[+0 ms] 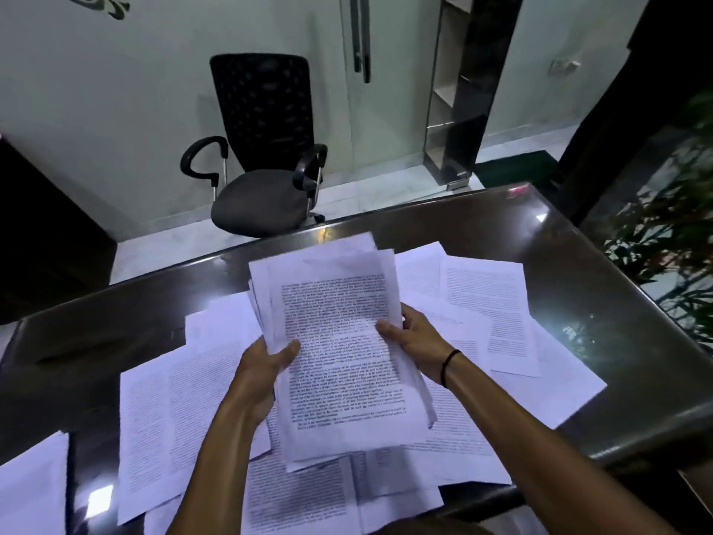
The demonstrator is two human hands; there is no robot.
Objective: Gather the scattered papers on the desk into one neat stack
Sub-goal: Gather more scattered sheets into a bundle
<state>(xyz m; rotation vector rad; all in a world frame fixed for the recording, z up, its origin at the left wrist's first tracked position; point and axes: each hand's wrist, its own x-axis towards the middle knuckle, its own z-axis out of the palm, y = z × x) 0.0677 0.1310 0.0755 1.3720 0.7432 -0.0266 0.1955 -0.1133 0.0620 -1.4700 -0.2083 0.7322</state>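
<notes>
Papers already gathered [339,353] sit lifted above the desk [578,264], long axis running away from me, with my left hand [262,372] pinching the near-left edge and my right hand [409,337] gripping the right edge. Loose sheets [497,307] lie flat on both sides — the right-hand ones (fanned, overlapping) look closest to my right hand, so I'd reach there next.

Black office chair [266,148], pale wall [96,90]

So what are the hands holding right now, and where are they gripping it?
Both hold a bundle of papers: the left hand grips its left edge, the right hand its right edge.
</notes>
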